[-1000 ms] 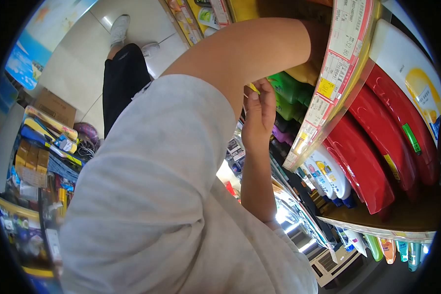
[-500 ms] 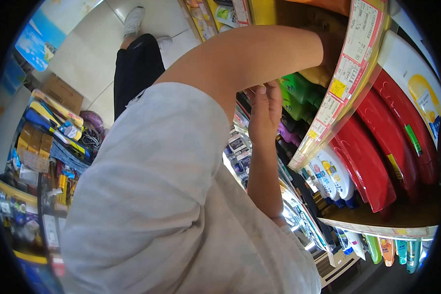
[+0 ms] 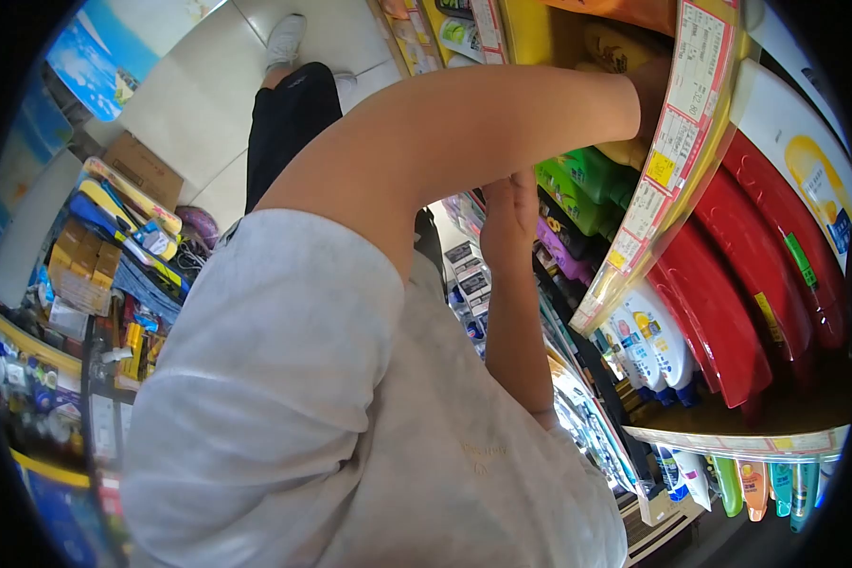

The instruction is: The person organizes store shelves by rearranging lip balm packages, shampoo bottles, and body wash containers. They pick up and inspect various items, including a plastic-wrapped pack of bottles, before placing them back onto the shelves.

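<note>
My left arm reaches across the top of the view to the shelf. My left hand (image 3: pixel 649 90) is in shadow, mostly hidden behind the price strip (image 3: pixel 667 156), near yellow bottles (image 3: pixel 620 47). Below that forearm, my right hand (image 3: pixel 511 213) is raised with its fingers drawn together, partly covered by the left arm. What it holds, if anything, I cannot tell. Close beside the right hand are green bottles (image 3: pixel 577 189) and a purple bottle (image 3: pixel 563 251) on the shelf.
Large red bottles (image 3: pixel 705 312) and white bottles (image 3: pixel 658 331) fill the near shelf at right. Colourful tubes (image 3: pixel 753 488) stand below. At left are crowded small goods (image 3: pixel 85 265) and a cardboard box (image 3: pixel 144 168). A black-trousered leg (image 3: pixel 293 114) shows on the tiled floor (image 3: pixel 194 104).
The view has shifted slightly. My right hand has dropped a little and its fingers are now more covered by the left forearm. My left hand stays at the shelf.
</note>
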### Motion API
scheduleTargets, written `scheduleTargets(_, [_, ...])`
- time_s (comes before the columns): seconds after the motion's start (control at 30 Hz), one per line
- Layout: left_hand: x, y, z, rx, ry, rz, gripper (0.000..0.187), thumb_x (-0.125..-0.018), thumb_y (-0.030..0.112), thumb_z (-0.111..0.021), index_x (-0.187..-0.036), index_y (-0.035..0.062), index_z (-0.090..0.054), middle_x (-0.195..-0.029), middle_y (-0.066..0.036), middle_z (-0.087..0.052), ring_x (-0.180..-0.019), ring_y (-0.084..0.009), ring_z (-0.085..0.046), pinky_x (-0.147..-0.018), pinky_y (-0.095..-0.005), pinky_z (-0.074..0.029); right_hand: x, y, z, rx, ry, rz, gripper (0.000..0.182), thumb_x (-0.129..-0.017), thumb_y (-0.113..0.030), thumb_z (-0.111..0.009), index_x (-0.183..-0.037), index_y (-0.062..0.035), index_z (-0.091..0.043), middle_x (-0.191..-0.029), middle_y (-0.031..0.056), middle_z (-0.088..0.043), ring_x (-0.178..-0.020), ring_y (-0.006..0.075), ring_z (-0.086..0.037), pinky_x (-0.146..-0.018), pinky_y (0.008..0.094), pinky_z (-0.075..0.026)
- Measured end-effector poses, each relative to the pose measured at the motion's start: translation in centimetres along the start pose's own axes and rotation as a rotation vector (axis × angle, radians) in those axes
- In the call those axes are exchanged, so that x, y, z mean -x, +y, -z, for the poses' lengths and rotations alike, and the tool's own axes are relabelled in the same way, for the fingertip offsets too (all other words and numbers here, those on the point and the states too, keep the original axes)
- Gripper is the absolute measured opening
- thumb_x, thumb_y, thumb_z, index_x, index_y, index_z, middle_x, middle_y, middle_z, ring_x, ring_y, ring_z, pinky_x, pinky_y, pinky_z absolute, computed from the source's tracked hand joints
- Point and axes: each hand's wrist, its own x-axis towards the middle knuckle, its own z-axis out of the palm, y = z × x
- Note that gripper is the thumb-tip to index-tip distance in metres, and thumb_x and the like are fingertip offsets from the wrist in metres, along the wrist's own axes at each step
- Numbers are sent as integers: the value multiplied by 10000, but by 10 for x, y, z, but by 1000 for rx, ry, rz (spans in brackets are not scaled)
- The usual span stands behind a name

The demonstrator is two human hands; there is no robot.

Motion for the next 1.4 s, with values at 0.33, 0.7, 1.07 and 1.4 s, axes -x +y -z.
scheduleTargets(0.33, [5,-3,7,-179,-13,-179,437,-1090,359,-383,-1356,105,-618,-1406,-85,-619,-1229,-260,-605,-1030,-444,-493,-3,1,-3,275,-66,194,288,-1094,-77,-464,-1358,20,-524,-1353,110,-563,-1271,183,-522,-1073,321,-411])
scheduleTargets(0.7, [3,-10,21,-325,30,-258,423,-1069,253,-392,-1421,104,-572,-1486,-105,-559,-1321,-281,-547,-1070,-405,-461,-20,-4,15,-4,142,99,210,-1079,-181,-547,-1210,-34,-620,-933,-38,-633,-754,18,-501,-649,202,-377])
scheduleTargets(1.07, [-8,-15,15,61,98,-168,423,-1045,249,-432,-1414,102,-580,-1476,-124,-567,-1307,-286,-552,-1062,-409,-456,-16,-4,10,-44,131,128,269,-1078,-212,-561,-1275,-33,-599,-1014,-29,-644,-801,13,-512,-677,189,-388])
scheduleTargets(1.4, [-3,-14,-1,320,154,-117,422,-1015,260,-486,-1388,101,-602,-1448,-124,-590,-1275,-277,-570,-1049,-414,-460,-7,3,18,-62,118,102,246,-1064,-44,-478,-1292,2,-555,-1194,81,-645,-1104,134,-600,-969,294,-469])
